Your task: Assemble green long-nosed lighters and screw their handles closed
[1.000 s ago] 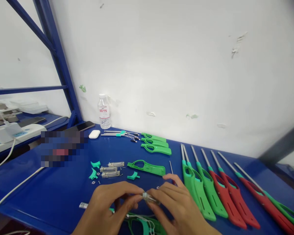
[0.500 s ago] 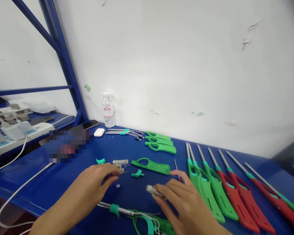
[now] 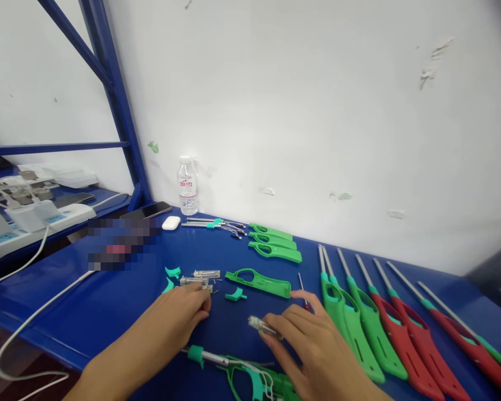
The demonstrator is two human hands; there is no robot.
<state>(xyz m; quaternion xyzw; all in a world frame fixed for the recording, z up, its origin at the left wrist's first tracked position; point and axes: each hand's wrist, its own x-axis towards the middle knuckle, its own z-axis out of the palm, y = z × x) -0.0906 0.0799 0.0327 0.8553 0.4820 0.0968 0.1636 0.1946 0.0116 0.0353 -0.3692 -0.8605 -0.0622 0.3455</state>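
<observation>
Left hand seemingly curls; right hand pinches.

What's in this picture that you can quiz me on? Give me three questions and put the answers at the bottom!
1. Pick one: the right hand holds a small piece. How does it look?
A) bright red
B) see-through, with a shiny end
C) all green

2. True or false: the bottle stands upright near the wall.

3. Count: how many long tools with red handles lie on the right side of the picture?

Key: 1. B; 2. true; 3. three
</observation>
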